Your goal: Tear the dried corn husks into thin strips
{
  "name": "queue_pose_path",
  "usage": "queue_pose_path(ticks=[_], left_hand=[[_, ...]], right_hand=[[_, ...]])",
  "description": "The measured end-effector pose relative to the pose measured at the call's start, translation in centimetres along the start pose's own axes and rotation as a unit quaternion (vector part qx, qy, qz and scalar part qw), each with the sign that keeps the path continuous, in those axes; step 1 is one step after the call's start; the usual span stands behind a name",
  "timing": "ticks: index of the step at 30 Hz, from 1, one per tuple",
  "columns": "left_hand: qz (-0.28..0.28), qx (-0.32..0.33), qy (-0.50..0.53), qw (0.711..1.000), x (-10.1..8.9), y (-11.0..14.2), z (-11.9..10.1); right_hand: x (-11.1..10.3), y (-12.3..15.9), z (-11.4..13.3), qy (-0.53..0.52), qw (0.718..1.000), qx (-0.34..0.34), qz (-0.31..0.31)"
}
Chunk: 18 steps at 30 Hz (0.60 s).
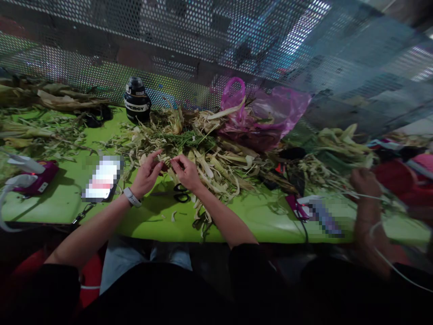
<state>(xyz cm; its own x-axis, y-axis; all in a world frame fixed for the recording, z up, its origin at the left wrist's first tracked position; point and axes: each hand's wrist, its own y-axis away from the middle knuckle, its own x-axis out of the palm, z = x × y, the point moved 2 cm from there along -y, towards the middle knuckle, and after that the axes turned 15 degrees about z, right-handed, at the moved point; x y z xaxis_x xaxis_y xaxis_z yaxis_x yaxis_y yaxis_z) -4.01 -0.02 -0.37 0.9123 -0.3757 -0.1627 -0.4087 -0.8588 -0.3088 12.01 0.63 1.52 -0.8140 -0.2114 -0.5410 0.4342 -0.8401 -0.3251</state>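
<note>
My left hand, with a pale band on its wrist, is curled over the near edge of a heap of dry, pale husks and stringy leaves. Close beside it, my right hand has thumb and forefinger pinched together. The fingertips of both hands almost meet; whatever small piece is between them is too dark and tiny to make out. Just below my right hand, the black handle loops of scissors lie on the green tabletop. Left of my left hand lies a lit phone.
A black bottle and a pink plastic bag stand behind the heap, before a perforated metal screen. Purple power blocks with cables sit at left and right. Another person's hand is among husks on the right.
</note>
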Motion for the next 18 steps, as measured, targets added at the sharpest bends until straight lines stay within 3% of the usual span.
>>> queue_pose_path(ticks=[4, 7, 18], left_hand=[[-0.059, 0.004, -0.153, 0.987, -0.49, 0.48, -0.63], [-0.046, 0.020, -0.248, 0.968, -0.72, 0.59, -1.00], [0.000, 0.034, -0.263, 0.964, -0.28, 0.48, -0.56]], right_hand=[[-0.11, 0.00, -0.01, 0.010, 1.000, 0.010, -0.014], [-0.29, 0.01, 0.13, 0.046, 0.999, -0.009, -0.014], [0.09, 0.20, 0.05, 0.089, 0.993, -0.071, 0.032]])
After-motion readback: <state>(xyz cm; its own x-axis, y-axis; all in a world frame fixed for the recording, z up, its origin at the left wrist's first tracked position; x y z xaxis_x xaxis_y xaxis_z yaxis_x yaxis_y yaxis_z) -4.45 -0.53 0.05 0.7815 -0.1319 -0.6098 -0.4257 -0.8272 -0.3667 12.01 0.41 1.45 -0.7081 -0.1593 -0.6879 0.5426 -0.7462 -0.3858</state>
